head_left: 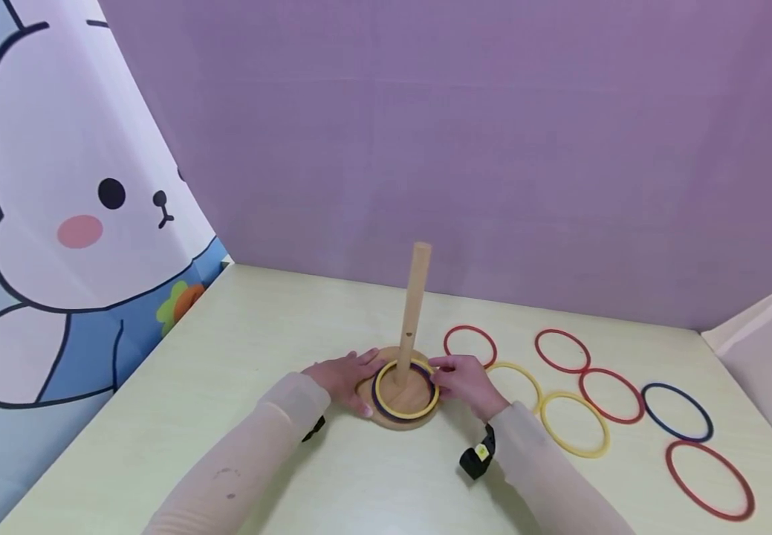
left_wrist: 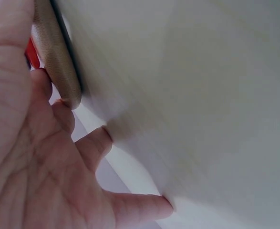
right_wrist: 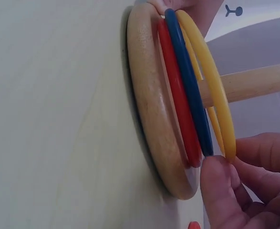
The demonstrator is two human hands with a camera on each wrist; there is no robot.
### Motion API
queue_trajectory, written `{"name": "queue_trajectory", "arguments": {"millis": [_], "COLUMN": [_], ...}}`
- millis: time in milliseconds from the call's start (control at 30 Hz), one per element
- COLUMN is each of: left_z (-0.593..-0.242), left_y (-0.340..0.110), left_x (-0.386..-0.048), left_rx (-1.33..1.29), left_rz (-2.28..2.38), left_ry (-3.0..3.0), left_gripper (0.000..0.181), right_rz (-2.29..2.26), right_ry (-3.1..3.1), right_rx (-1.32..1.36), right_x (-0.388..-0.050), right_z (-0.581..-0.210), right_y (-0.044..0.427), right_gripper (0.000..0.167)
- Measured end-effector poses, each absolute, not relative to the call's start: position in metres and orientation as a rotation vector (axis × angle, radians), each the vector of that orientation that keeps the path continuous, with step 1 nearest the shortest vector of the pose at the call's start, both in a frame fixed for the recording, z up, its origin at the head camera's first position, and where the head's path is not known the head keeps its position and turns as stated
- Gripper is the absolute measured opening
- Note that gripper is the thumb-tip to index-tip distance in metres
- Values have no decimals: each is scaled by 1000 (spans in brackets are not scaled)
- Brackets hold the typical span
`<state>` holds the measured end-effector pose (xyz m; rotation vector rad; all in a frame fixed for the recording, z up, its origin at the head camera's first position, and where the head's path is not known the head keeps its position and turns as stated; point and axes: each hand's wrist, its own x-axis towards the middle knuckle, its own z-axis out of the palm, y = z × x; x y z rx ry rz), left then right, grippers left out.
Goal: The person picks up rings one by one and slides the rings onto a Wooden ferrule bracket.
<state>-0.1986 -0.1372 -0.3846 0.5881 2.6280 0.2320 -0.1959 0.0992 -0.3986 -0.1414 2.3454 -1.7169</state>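
A wooden peg (head_left: 416, 290) stands upright on a round wooden base (right_wrist: 151, 95). Around the peg, a red ring (right_wrist: 178, 100) lies lowest, a blue ring (right_wrist: 190, 81) is above it, and a yellow ring (right_wrist: 221, 95) is on top, slightly apart from the blue at a tilt. My right hand (head_left: 462, 383) pinches the yellow ring's right edge between thumb and fingers; the thumb is also close to the blue ring. My left hand (head_left: 345, 379) rests at the left side of the base with its fingers spread, some of them touching the table in the left wrist view.
On the table to the right lie several loose rings: a red ring (head_left: 495, 349) near the base, a yellow ring (head_left: 606, 438), a blue ring (head_left: 712, 427) and another red ring (head_left: 750, 498) among them. A purple cloth wall (head_left: 459, 148) closes off the back.
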Motion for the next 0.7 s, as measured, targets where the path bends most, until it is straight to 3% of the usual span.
{"name": "queue_trajectory", "arguments": {"millis": [400, 700], "left_z": [-384, -386], "left_y": [-135, -139], "left_x": [-195, -195], "left_rx": [582, 645], "left_rz": [102, 55], "left_ry": [2702, 2748], "left_gripper": [92, 93], "right_rz": [-1663, -1581], "right_ry": [2364, 2440], "right_rx": [-212, -198], "right_x": [-192, -174], "right_z": [-396, -387], "right_y": [119, 170], "right_gripper": [39, 39]}}
